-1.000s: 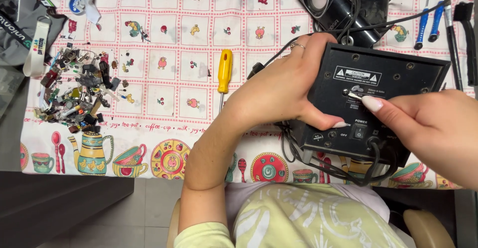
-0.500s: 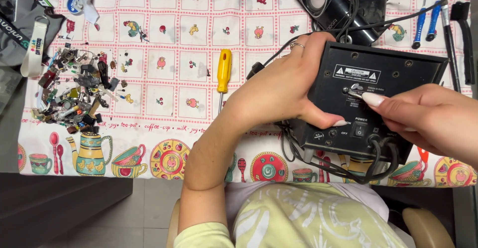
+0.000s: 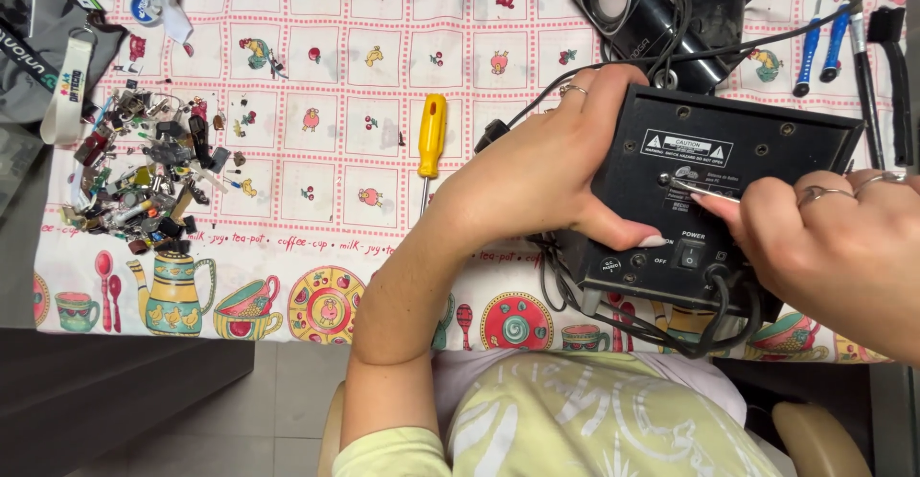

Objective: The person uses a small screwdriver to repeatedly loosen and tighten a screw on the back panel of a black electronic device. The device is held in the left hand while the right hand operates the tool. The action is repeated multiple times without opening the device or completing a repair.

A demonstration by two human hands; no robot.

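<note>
A black speaker box [image 3: 738, 142] lies on the patterned tablecloth with its back panel facing up, showing screws, a white label and a switch. My left hand [image 3: 546, 175] grips its left side, thumb pressed on the panel. My right hand [image 3: 829, 247] holds a thin metal screwdriver shaft [image 3: 704, 188] with its tip at a screw near the label. Black cables [image 3: 671, 329] loop under the box's near edge.
A yellow-handled screwdriver [image 3: 431, 137] lies left of my left hand. A heap of small electronic parts [image 3: 144, 175] sits at the far left. A small black speaker [image 3: 623, 3] and blue-handled tools [image 3: 824, 41] lie at the back right. The table edge [image 3: 240, 329] runs along the front.
My right hand has shifted slightly right and lower on the panel, still at the screw. My left hand keeps its grip on the box.
</note>
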